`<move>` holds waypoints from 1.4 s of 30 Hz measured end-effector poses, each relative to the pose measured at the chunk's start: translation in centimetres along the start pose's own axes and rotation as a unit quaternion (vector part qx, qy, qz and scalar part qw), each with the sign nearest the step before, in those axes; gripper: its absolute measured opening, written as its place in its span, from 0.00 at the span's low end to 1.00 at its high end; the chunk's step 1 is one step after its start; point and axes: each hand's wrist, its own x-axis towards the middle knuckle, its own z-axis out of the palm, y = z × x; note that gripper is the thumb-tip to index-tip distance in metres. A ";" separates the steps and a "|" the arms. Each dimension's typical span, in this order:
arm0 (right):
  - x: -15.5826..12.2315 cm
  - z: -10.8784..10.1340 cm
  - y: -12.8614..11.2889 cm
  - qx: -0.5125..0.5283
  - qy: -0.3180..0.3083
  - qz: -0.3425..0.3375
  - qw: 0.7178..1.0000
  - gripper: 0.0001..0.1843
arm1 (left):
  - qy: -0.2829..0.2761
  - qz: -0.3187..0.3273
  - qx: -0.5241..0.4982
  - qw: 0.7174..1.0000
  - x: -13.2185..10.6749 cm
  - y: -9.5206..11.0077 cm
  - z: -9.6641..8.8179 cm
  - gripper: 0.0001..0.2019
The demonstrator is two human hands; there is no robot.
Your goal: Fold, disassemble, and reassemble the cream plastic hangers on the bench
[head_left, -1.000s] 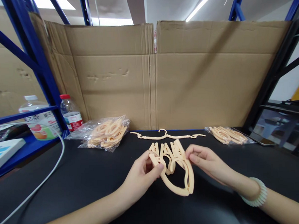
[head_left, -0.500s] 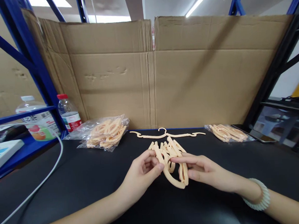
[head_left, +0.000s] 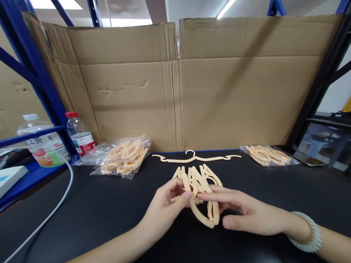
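A cream plastic folding clothes hanger (head_left: pixel 200 215), its arms folded together, is tilted up between my hands. My left hand (head_left: pixel 168 203) pinches one arm between thumb and fingers. My right hand (head_left: pixel 244 210) has its index finger across the front of the other arm, while its other fingers go behind it, partly hidden. The right thumb stands off the plastic. Just behind lie several more folded hangers (head_left: pixel 214 177), partly covered by the held one and my fingers. Farther back, an unfolded hanger (head_left: pixel 176 161) lies flat with its hook upward.
Clear bags of folded hangers lie at the back left (head_left: pixel 125 155) and back right (head_left: pixel 266 155). A phone-like flat device (head_left: pixel 310 162) is beside the right bag. A red-capped bottle (head_left: pixel 79 133) and a white cable (head_left: pixel 60 200) are at left. Cardboard (head_left: pixel 234 86) walls the black table's back.
The held hanger has come slightly lower and nearer. My right thumb has moved away from the hanger's arm, and the right hand sits a little lower. The left hand keeps its pinch.
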 end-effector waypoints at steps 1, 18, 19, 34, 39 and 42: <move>0.0 -0.1 -0.1 -0.017 0.003 -0.007 1.000 0.27 | -0.002 -0.004 -0.009 1.000 0.0 0.1 0.0 0.14; 0.0 -0.4 -1.5 -0.157 -0.014 0.022 0.987 0.25 | 0.033 0.002 0.021 0.999 0.0 -0.4 0.0 0.14; 0.0 -0.3 -1.5 -0.158 -0.017 0.021 0.987 0.25 | 0.033 0.004 0.023 0.999 0.0 -0.4 0.0 0.14; 0.2 -2.7 0.7 -0.093 0.154 0.055 0.982 0.24 | 0.061 0.023 0.074 0.995 0.2 -0.7 -0.9 0.11; -0.2 -6.0 3.0 -0.234 0.264 0.177 0.919 0.26 | 0.066 0.016 0.076 0.995 0.4 -0.8 -1.3 0.11; -0.5 -6.3 3.8 -0.296 0.245 0.220 0.897 0.25 | 0.064 0.006 0.085 0.994 0.5 -1.0 -1.5 0.11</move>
